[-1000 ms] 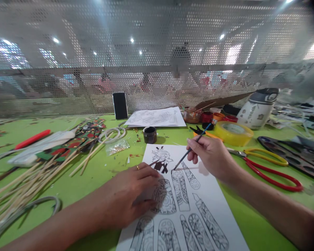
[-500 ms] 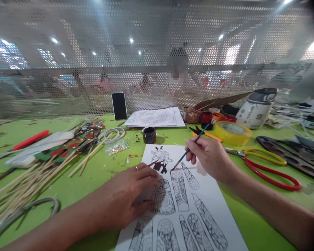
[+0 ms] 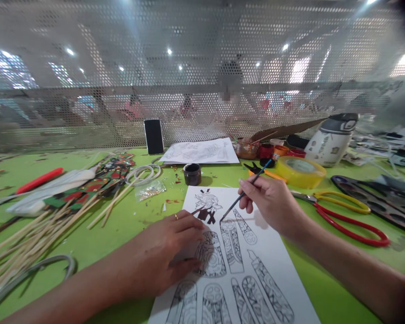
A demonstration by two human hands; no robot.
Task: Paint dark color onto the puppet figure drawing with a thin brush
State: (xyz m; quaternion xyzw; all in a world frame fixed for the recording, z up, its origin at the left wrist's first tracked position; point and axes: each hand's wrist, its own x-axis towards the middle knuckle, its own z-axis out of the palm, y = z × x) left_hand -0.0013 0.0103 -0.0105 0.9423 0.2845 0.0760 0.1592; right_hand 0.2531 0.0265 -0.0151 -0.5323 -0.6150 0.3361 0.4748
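A white sheet of paper (image 3: 266, 243) printed with patterned line drawings lies on the green table. My right hand (image 3: 265, 198) pinches a thin blue paintbrush (image 3: 245, 191), its dark tip at the top left corner of a long patterned shape. My left hand (image 3: 175, 252), a ring on one finger, rests with fingers stretched and apart on the left side of the sheet. Near its fingertips are dark painted patches (image 3: 207, 215) below a small figure drawing. Just past the sheet's far edge stands an uncapped jar of dark paint (image 3: 192, 174).
Thin wooden sticks (image 3: 50, 234) and a red-handled tool (image 3: 39, 181) lie left. A phone (image 3: 154, 137) leans on the perforated screen (image 3: 114, 112). At right are yellow tape (image 3: 300, 172), scissors (image 3: 351, 227), a dark palette (image 3: 378, 202) and a white bottle (image 3: 330, 140).
Almost nothing differs. The brush tip stays around the same corner of the patterned shape, with at most a tiny shift. My left hand keeps its place on the paper.
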